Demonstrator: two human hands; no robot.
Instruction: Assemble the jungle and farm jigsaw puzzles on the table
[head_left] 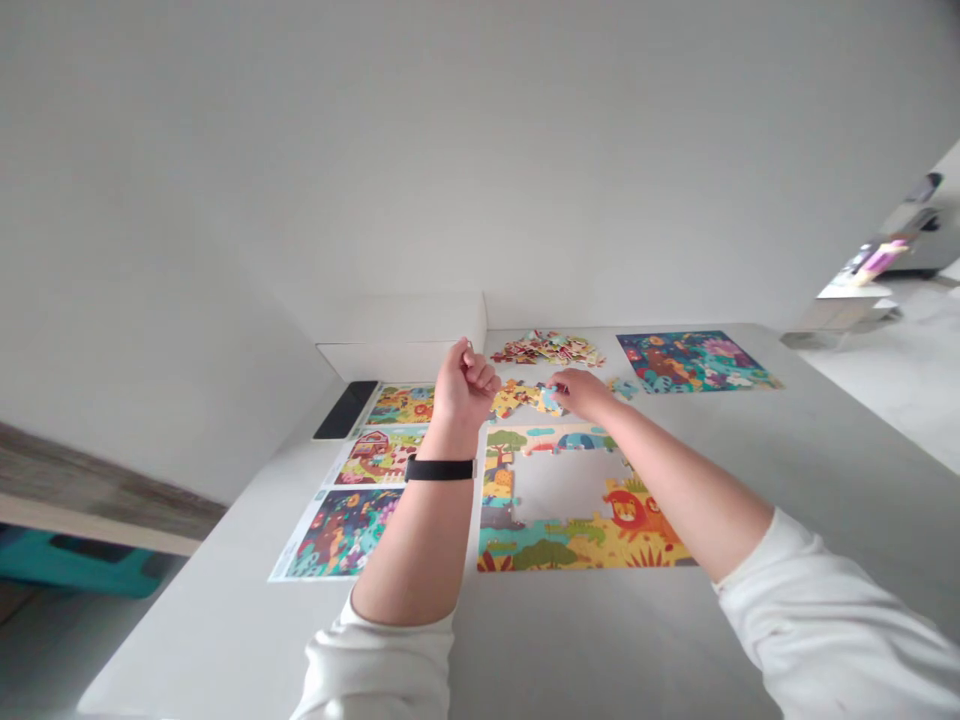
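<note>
My right hand [583, 394] reaches over the table, its fingertips closed on a light-blue puzzle piece [549, 401]. Beside it lie yellow puzzle pieces [512, 398], and more blue ones [622, 388] sit past the knuckles. My left hand [466, 385], with a black band on the wrist, is raised with curled fingers; whatever they may hold is hidden. Below both hands lies a partly assembled animal puzzle [547, 555], its border joined around an open middle, with a lion at the right. My right forearm covers part of its right side.
A heap of loose pieces [547, 348] lies near the wall. An assembled dark-blue puzzle [694, 362] is at the back right. On the left are a sheet of reference pictures [341, 535] and a black phone [346, 410], before a white box [401, 325].
</note>
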